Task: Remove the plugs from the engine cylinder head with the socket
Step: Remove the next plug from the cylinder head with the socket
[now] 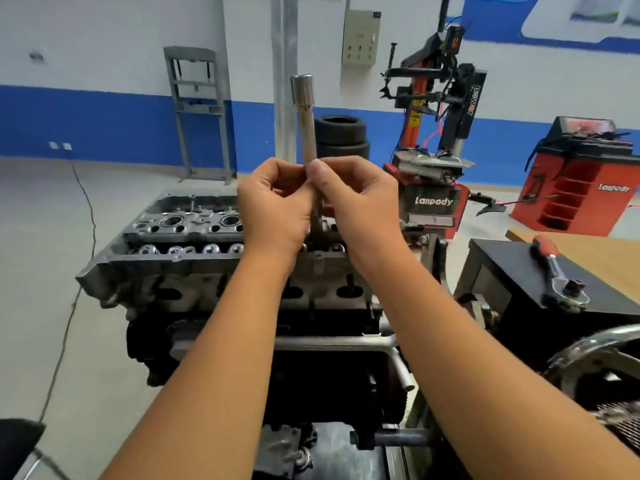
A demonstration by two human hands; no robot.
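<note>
2 hands, left hand (277,206) and right hand (356,199), pinch the socket (307,126); we keep it plumb over the cylinder head (194,237) while turning.

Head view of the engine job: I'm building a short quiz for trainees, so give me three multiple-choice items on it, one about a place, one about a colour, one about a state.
1. Where does the ratchet wrench lie?
A. on the black stand at the right
B. on the cylinder head
C. on the floor by the tyres

2. What colour is the ratchet wrench's handle?
A. blue
B. red
C. yellow

3. How is the long socket held?
A. lying loose on the engine
B. by the left hand alone
C. upright, pinched by both hands

Answers:
1 A, it rests on the black stand beside the engine, untouched.
2 B, the handle end is red.
3 C, the left hand and right hand both pinch its shaft above the cylinder head.
</note>
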